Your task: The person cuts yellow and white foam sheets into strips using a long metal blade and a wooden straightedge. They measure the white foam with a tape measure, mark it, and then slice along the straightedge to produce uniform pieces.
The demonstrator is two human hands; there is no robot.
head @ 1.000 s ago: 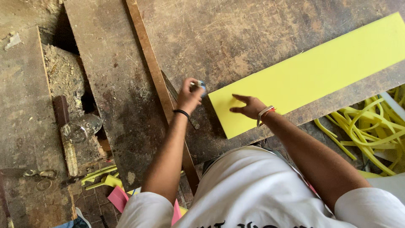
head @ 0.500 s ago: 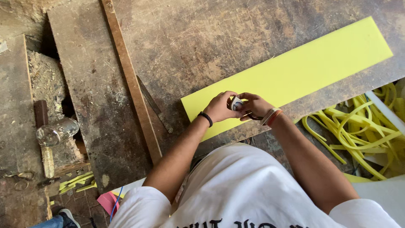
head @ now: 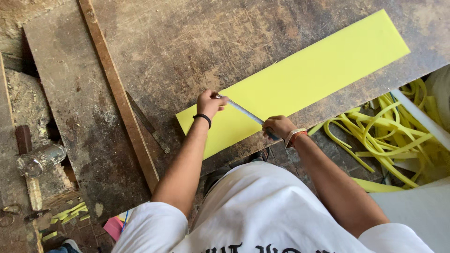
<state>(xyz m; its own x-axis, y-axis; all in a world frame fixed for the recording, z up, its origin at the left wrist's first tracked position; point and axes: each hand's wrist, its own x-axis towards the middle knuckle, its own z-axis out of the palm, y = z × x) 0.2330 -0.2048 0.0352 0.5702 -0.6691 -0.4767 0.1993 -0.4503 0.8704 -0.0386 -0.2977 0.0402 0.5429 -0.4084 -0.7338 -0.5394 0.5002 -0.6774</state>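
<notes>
White-shirted torso is seen at bottom, both forearms stretched up over a worn, scratched workbench. A metal ruler is laid slantwise across the near end of a long yellow strip, which lies flat on the bench, its far end running up to the right. Right hand, wristband on, is closed on the ruler's near end at the strip's lower edge; left hand, black band on wrist, is pinched shut on the far end at the upper edge. Step judged: measuring or lining up across the strip's width. Both ends likely need to be kept pressed flat and steady for any marking. A wooden batten lies left of the hands; yellow offcuts are piled off the bench at right; a glass jar lies far left.
</notes>
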